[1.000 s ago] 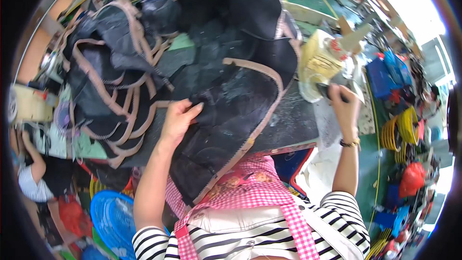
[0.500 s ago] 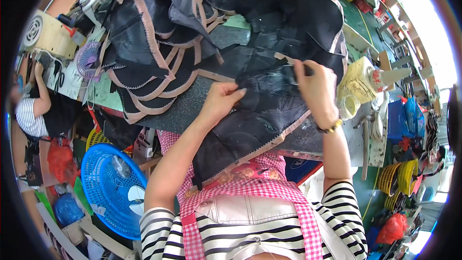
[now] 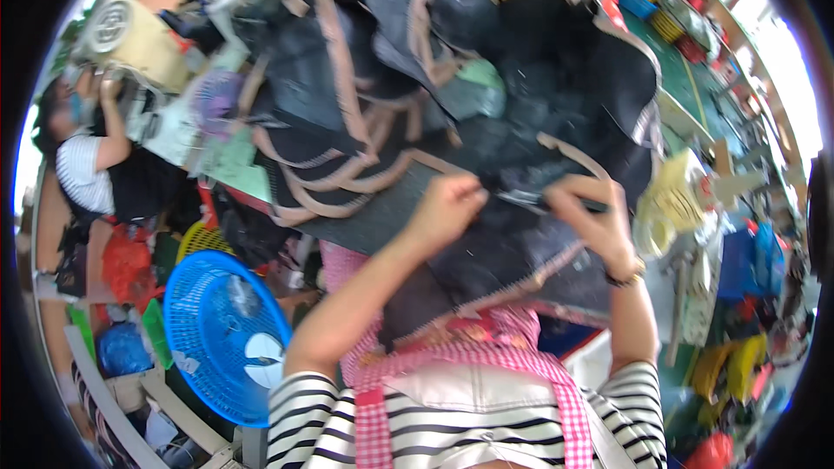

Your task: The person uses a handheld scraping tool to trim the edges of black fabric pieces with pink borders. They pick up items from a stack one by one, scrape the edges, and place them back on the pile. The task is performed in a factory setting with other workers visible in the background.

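A black sheet piece (image 3: 495, 269) with a tan zigzag-cut edging lies over the table's front edge and my lap. Above its upper part is my left hand (image 3: 447, 210), fingers curled into a pinch, but blur hides what is between them. To its right my right hand (image 3: 599, 219) is bent round with thumb and fingers closed. Something dark shows inside that grip, too smeared to name. A pale shiny streak (image 3: 521, 199) lies between the two hands. Just beyond, a loose tan strip (image 3: 573, 155) rests on more black material (image 3: 565, 78).
Overlapping black pieces with tan edging (image 3: 347, 95) are heaped at the back left. A cream-coloured machine part (image 3: 673, 195) stands at the right. A blue basket (image 3: 187, 321) is low at the left, and a co-worker in a striped sleeve (image 3: 111, 152) sits beyond it.
The view has swung, so the scene sits further right and lower. My right hand has turned, its fingers now pointing toward my left hand. The picture has become blurred.
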Demonstrator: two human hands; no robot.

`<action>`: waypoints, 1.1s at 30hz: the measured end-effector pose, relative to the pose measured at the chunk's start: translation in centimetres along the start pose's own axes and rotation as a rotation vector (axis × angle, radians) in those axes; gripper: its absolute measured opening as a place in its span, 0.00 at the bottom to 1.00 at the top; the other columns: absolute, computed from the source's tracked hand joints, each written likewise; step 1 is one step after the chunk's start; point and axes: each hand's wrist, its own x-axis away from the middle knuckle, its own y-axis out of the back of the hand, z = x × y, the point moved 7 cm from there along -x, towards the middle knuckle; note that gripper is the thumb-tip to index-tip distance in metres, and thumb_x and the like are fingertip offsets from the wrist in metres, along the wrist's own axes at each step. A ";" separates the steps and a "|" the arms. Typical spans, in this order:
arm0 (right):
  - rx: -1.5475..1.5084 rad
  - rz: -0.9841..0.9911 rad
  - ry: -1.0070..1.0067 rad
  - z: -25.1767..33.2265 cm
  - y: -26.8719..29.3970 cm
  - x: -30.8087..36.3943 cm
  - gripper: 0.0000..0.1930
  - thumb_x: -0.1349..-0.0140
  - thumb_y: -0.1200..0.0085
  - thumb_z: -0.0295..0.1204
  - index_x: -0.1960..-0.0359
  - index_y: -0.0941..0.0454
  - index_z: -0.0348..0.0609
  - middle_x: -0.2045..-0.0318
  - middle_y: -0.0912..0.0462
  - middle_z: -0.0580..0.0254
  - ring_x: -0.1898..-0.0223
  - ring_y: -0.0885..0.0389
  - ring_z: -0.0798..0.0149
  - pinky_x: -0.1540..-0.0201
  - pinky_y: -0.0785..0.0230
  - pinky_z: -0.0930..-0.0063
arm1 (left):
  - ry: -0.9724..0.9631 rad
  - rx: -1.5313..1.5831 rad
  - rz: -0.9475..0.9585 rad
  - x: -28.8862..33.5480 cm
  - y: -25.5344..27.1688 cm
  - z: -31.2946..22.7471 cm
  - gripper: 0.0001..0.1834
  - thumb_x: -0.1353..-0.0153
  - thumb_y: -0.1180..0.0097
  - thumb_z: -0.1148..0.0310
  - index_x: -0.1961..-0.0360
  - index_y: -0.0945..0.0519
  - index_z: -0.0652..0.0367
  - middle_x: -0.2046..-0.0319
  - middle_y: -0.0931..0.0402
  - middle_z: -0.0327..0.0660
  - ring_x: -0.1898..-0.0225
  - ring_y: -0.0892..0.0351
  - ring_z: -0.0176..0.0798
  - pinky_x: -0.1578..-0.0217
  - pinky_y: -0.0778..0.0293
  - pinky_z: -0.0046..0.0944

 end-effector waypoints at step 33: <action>0.225 -0.791 -0.559 -9.0 19.6 17.9 0.17 0.36 0.40 0.41 0.69 0.16 0.35 0.82 0.24 0.72 0.83 0.30 0.79 0.80 0.39 0.82 | -0.578 -1.226 -0.021 -7.8 -7.0 -8.0 0.46 0.55 0.29 0.47 0.38 0.32 0.58 0.62 0.21 0.53 0.57 0.21 0.58 0.56 0.28 0.52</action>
